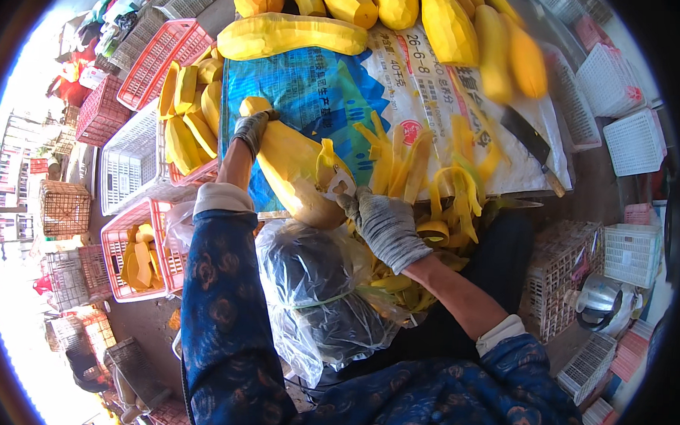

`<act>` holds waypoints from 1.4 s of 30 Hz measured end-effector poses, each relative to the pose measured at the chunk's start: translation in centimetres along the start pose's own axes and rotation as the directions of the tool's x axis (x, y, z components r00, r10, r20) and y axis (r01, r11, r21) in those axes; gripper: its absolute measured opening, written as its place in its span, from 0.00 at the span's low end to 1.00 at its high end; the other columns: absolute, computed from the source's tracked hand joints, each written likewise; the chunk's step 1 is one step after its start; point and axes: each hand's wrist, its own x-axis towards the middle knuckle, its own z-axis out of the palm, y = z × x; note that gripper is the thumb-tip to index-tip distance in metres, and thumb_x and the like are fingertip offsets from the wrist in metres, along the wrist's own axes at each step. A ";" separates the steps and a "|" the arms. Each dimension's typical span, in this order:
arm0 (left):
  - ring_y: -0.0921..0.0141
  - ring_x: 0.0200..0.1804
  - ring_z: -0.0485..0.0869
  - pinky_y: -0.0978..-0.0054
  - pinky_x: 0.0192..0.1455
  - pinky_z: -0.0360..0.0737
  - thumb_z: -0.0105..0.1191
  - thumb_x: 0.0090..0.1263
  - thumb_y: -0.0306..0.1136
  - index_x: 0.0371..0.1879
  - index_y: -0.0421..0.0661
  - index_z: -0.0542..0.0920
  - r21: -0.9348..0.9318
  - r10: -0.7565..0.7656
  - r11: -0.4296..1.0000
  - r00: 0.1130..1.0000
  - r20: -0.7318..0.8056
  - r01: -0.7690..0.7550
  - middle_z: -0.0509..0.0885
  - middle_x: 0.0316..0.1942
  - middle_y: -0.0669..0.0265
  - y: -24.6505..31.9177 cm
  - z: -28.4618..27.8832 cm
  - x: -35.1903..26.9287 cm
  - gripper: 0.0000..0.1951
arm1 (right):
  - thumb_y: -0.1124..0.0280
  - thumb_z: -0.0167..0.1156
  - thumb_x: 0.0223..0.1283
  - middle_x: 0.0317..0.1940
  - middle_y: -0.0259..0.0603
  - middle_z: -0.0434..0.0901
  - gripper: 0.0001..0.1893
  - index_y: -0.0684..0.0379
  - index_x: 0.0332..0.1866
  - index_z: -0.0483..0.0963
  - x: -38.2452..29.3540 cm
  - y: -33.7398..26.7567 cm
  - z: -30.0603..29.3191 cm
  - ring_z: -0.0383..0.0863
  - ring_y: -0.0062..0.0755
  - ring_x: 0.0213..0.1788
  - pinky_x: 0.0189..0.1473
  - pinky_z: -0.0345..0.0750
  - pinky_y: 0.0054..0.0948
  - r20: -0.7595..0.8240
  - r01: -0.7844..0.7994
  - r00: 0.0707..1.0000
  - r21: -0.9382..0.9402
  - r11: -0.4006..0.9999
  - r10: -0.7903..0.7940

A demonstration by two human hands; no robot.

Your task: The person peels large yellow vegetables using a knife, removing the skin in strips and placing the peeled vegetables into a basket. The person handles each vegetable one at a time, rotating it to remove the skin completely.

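Note:
A long, mostly peeled yellow squash (288, 160) lies aslant before me, its near end by my plastic-covered knee (320, 296). My left hand (252, 132), in a grey glove, grips its narrow far end. In a matching glove, my right hand (387, 228) holds a metal peeler (340, 183) against the squash's near right side. A curl of peel (326, 153) stands up at the blade. Long peel strips (412, 161) are heaped to the right of the squash and hang over the near edge of the sack-covered work surface (311, 85).
Several peeled squashes (293, 38) line the far side. A dark-bladed knife (525, 132) with a wooden handle rests at right. Squash fills a crate (192, 176) at left; cut pieces sit in a pink crate (113, 286). A metal kettle (600, 300) stands by crates at right.

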 end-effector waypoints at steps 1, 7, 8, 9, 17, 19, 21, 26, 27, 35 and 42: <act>0.63 0.33 0.86 0.66 0.43 0.85 0.67 0.62 0.38 0.42 0.42 0.85 0.013 0.000 1.000 1.000 0.006 0.000 0.88 0.36 0.60 0.0 0.0 0.0 0.15 | 0.45 0.47 0.73 0.19 0.47 0.81 0.23 0.56 0.38 0.76 -1.2 0.7 0.6 0.84 0.50 0.24 0.28 0.79 0.46 0.082 -0.035 0.996 0.011 0.999 0.034; 0.63 0.34 0.86 0.66 0.43 0.85 0.65 0.64 0.39 0.44 0.42 0.84 -0.046 0.024 0.999 0.991 0.130 -0.018 0.88 0.36 0.60 -0.4 -0.8 2.2 0.15 | 0.52 0.52 0.74 0.18 0.43 0.79 0.16 0.54 0.39 0.77 -11.3 5.8 0.9 0.83 0.48 0.23 0.28 0.79 0.42 0.195 -0.122 0.975 0.054 0.991 0.109; 0.63 0.34 0.86 0.66 0.43 0.85 0.65 0.64 0.39 0.45 0.42 0.84 -0.029 0.009 1.000 0.990 0.139 -0.005 0.88 0.36 0.60 -0.8 -1.2 2.4 0.15 | 0.53 0.53 0.73 0.18 0.44 0.79 0.16 0.55 0.39 0.77 -11.8 6.0 0.8 0.83 0.48 0.23 0.28 0.79 0.42 0.247 -0.222 0.950 0.106 0.969 0.190; 0.63 0.34 0.86 0.66 0.43 0.85 0.65 0.65 0.39 0.45 0.42 0.84 0.001 -0.061 0.998 0.991 0.118 0.062 0.88 0.37 0.60 -1.0 -1.3 2.6 0.16 | 0.52 0.54 0.73 0.18 0.45 0.79 0.17 0.55 0.38 0.76 -11.2 5.8 0.5 0.84 0.48 0.24 0.29 0.79 0.42 0.160 -0.177 0.977 0.231 0.957 0.142; 0.68 0.45 0.84 0.71 0.52 0.81 0.63 0.66 0.36 0.46 0.48 0.86 -0.073 0.034 0.997 0.983 0.180 -0.021 0.87 0.43 0.65 -1.0 -1.4 1.6 0.12 | 0.44 0.45 0.75 0.29 0.56 0.82 0.27 0.59 0.37 0.79 9.2 0.5 -1.6 0.85 0.54 0.37 0.42 0.79 0.47 0.233 -0.010 0.972 0.208 0.978 -0.040; 0.69 0.45 0.84 0.73 0.53 0.80 0.62 0.67 0.35 0.46 0.48 0.86 -0.075 0.035 0.997 0.980 0.197 -0.020 0.87 0.43 0.66 -0.9 -1.4 1.3 0.11 | 0.44 0.44 0.75 0.32 0.57 0.83 0.27 0.58 0.38 0.80 8.9 0.0 -1.4 0.85 0.53 0.41 0.47 0.79 0.47 0.235 0.108 0.964 0.071 0.992 -0.122; 0.70 0.44 0.84 0.73 0.53 0.80 0.62 0.67 0.35 0.45 0.48 0.86 -0.085 0.042 0.996 0.977 0.207 -0.025 0.87 0.42 0.66 -0.9 -1.5 1.2 0.10 | 0.43 0.44 0.74 0.29 0.54 0.83 0.27 0.56 0.38 0.80 5.4 1.5 -1.1 0.86 0.53 0.37 0.40 0.80 0.46 0.276 -0.050 0.961 0.162 0.986 0.004; 0.70 0.39 0.84 0.73 0.46 0.82 0.63 0.66 0.37 0.44 0.49 0.86 -0.052 0.021 0.999 0.983 0.185 -0.011 0.87 0.38 0.66 -1.0 -1.8 1.4 0.11 | 0.42 0.45 0.73 0.26 0.51 0.83 0.28 0.58 0.40 0.80 -5.7 5.5 0.1 0.85 0.52 0.30 0.35 0.80 0.44 0.346 -0.064 0.938 0.242 0.968 -0.025; 0.70 0.39 0.84 0.73 0.46 0.82 0.62 0.66 0.37 0.45 0.49 0.86 -0.042 0.032 0.999 0.982 0.185 -0.025 0.87 0.38 0.66 -0.9 -1.7 1.5 0.11 | 0.44 0.47 0.73 0.27 0.52 0.83 0.26 0.57 0.40 0.80 -7.2 5.5 0.7 0.85 0.52 0.31 0.35 0.80 0.45 0.519 -0.219 0.851 0.211 0.953 0.081; 0.66 0.39 0.85 0.70 0.45 0.84 0.67 0.62 0.36 0.46 0.41 0.83 -0.198 0.027 0.980 0.968 0.249 0.024 0.86 0.37 0.62 -0.4 -2.4 -0.6 0.17 | 0.60 0.48 0.77 0.14 0.40 0.69 0.14 0.54 0.42 0.80 3.4 6.7 2.3 0.66 0.26 0.13 0.16 0.63 0.33 0.029 0.013 0.999 0.563 0.827 -0.036; 0.65 0.44 0.85 0.66 0.53 0.83 0.66 0.65 0.38 0.54 0.45 0.79 -0.582 0.340 0.806 0.887 0.311 -0.105 0.86 0.44 0.64 -1.5 0.1 -4.0 0.20 | 0.59 0.50 0.74 0.28 0.51 0.83 0.17 0.61 0.51 0.77 7.6 5.4 0.5 0.85 0.47 0.30 0.35 0.80 0.42 0.054 0.111 0.991 0.164 0.980 -0.122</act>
